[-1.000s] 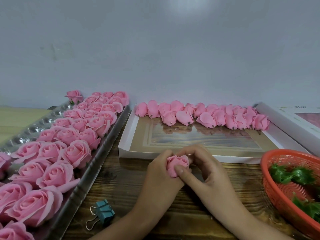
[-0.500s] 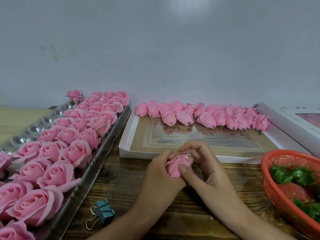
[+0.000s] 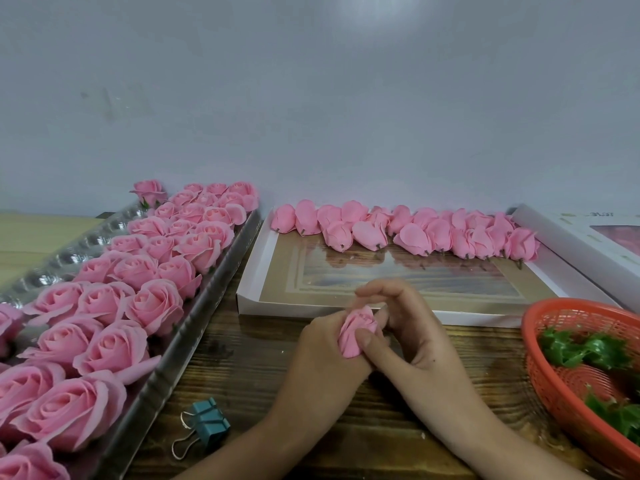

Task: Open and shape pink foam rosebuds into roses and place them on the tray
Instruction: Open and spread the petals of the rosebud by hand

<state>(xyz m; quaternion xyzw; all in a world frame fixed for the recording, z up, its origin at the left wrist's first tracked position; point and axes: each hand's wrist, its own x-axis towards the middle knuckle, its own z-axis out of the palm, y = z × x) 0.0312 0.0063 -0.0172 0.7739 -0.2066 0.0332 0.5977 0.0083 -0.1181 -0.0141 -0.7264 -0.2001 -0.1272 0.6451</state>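
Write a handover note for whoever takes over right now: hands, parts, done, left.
Left hand grips the rosebud from below. Right hand pinches its petals, thumb on the front. The bud is only partly opened, held above the wooden table.
Done: rows of shaped roses sit in the tray at left.
Left: finish this bud, tray it, then work through the closed buds lined up on the white box by the wall.
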